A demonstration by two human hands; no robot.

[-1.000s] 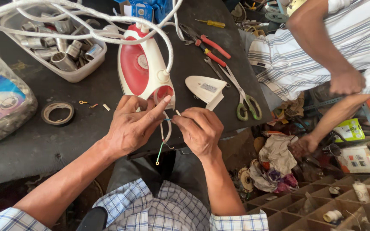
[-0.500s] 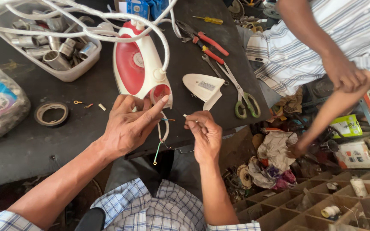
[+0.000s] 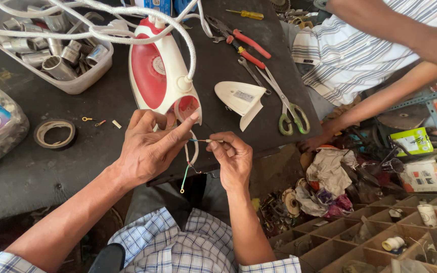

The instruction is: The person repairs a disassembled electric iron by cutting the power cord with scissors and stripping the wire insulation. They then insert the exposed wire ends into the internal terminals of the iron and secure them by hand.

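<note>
At the near edge of the dark workbench I have the left hand curled against the open rear of the red-and-white iron, index finger stretched out, thumb pinning the loose wires there. The right hand pinches one thin wire end between thumb and fingertips. Risk as I judge it: a hard tug could snap a strand or pull a lead from the iron; the green lead dangles below the edge and could snag. The iron's long axis runs away from me, nose far, open heel toward me.
</note>
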